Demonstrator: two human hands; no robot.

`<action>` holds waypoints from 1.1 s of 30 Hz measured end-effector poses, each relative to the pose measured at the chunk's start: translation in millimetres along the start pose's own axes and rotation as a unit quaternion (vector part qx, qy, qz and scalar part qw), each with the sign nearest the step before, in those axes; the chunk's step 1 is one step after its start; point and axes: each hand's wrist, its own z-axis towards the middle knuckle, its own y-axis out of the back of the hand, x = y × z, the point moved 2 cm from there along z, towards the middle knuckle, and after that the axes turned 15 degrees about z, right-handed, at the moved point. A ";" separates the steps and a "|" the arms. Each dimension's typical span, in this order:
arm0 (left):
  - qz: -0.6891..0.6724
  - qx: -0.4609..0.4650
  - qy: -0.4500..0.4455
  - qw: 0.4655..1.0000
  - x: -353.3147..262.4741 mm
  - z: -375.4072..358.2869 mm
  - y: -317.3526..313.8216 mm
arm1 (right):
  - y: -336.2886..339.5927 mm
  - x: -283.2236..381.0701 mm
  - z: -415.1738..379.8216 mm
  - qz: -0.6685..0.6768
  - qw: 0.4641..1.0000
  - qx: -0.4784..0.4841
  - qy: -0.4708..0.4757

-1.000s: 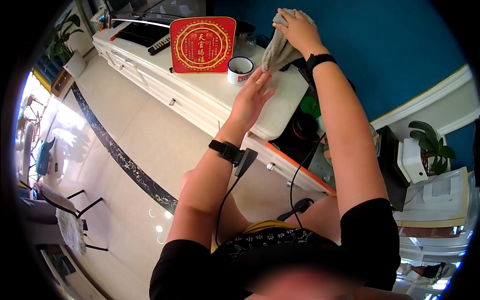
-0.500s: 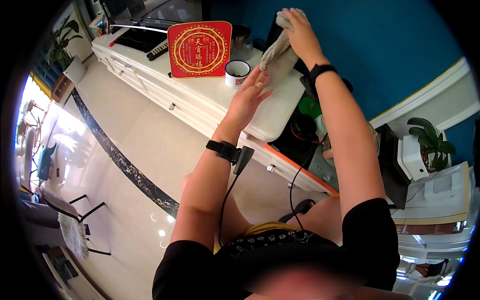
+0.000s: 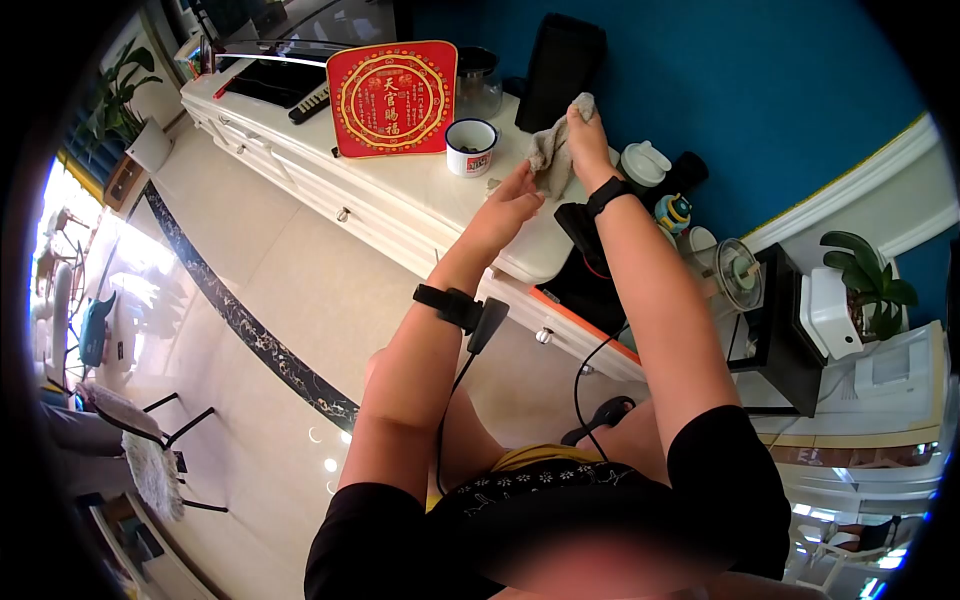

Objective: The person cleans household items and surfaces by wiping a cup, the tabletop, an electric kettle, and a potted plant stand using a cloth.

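My right hand is closed around a grey-beige cloth, with one end of it sticking up past the thumb. The rest of the cloth hangs down in folds over the white cabinet top. My left hand is at the cloth's lower left edge, fingers extended and thumb apart; its fingertips seem to touch the cloth. Left of that hand stands a white enamel mug with a dark rim and small things inside. Behind the cloth is an upright black box-shaped object.
A red square board with gold lettering leans behind the mug, beside a glass jug. A remote control lies farther left. White-lidded container, small bottle and clear-lidded container crowd the right. A black cable hangs near my legs.
My right hand has come down and toward me with the cloth, uncovering the black box-shaped object. My left hand has shifted slightly nearer to me, away from the mug.
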 end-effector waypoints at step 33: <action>0.644 -0.109 -0.039 0.756 -16.6 -49.7 -16.2 | 33.5 24.9 -163.7 -0.322 0.858 0.386 0.103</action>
